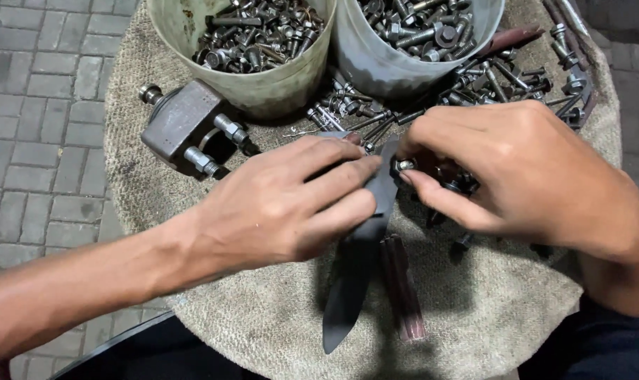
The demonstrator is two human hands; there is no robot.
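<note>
My left hand [291,200] grips the upper end of a dark, flat, pointed metal blade [351,281] that lies on burlap sacking. My right hand [523,165] pinches a small bolt with a nut [405,165] between thumb and forefinger, right against the blade's upper end. A reddish-brown handle piece [402,285] lies beside the blade. Loose bolts and nuts [488,81] are scattered under and behind my right hand.
Two pale buckets [263,88] [383,70] full of bolts and nuts stand at the back. A heavy grey metal block with bolts [182,127] sits at the left. The burlap [474,309] covers a round surface over grey paving bricks [38,105].
</note>
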